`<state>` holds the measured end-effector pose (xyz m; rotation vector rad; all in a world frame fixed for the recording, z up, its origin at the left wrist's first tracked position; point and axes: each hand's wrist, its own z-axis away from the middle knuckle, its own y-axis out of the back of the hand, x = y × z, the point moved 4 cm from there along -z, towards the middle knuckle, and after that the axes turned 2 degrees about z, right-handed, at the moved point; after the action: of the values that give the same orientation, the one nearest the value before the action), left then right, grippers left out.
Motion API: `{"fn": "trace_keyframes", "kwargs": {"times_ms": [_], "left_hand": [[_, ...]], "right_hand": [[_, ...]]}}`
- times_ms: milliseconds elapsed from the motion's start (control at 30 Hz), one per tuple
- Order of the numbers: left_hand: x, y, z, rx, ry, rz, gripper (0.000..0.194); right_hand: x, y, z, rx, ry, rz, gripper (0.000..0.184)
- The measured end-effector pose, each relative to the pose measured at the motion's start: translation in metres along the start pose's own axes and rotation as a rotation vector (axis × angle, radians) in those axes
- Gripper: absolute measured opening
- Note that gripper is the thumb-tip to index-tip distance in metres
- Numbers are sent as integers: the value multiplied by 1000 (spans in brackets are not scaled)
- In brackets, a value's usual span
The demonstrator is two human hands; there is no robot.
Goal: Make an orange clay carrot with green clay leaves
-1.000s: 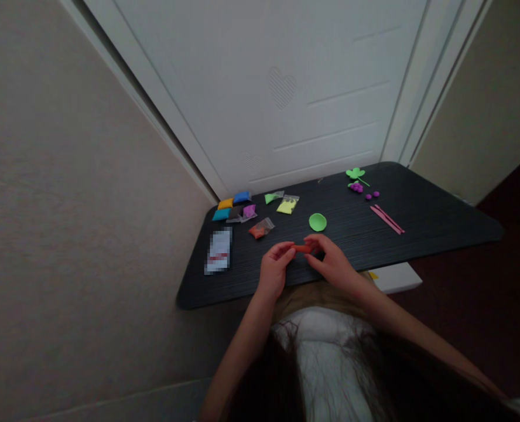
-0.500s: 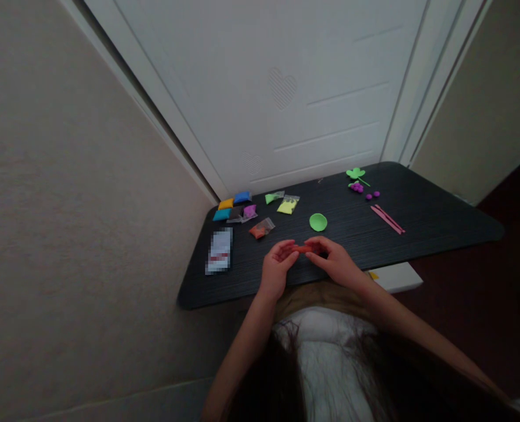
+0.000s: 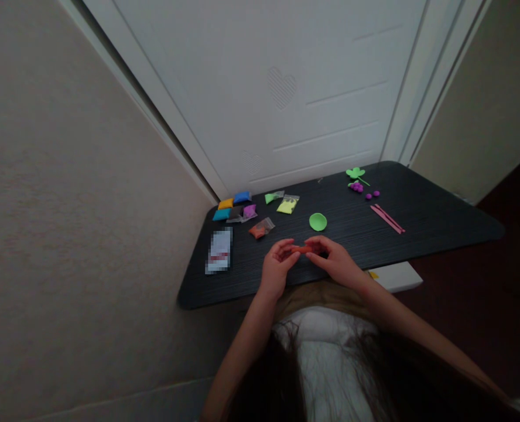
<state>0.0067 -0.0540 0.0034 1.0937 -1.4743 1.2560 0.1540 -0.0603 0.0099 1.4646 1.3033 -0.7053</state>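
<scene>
A small elongated piece of orange-red modelling clay [image 3: 303,249] spans the gap between my two hands, close to the table's front edge. My left hand [image 3: 279,261] pinches its left end between thumb and fingers. At the other end, my right hand [image 3: 329,255] has the clay between thumb and fingertips. Just beyond them lies a flat light-green clay disc [image 3: 318,222]. An open bag of orange-red clay [image 3: 262,228] rests to the left of the disc.
The dark table [image 3: 343,234] carries several clay packets [image 3: 236,205] and a blurred phone-like rectangle [image 3: 219,251] at left. Pink sticks [image 3: 387,219], purple clay balls [image 3: 372,195] and a green clay leaf shape [image 3: 355,173] lie right. A white box [image 3: 396,276] sits below the front edge.
Almost nothing differs. Both hands keep their pinch on the orange-red clay, with only slight shifts of the fingers.
</scene>
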Motion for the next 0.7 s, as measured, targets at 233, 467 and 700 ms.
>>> {"fn": "trace_keyframes", "kwargs": {"times_ms": [233, 467, 700], "left_hand": [[3, -2, 1, -9, 4, 7, 41], [-1, 2, -1, 27, -1, 43, 41], [-1, 0, -1, -14, 1, 49, 42]], "right_hand": [[-2, 0, 0, 3, 0, -10, 28], [-2, 0, 0, -20, 11, 7, 32], [-2, 0, 0, -9, 11, 31, 26]]}}
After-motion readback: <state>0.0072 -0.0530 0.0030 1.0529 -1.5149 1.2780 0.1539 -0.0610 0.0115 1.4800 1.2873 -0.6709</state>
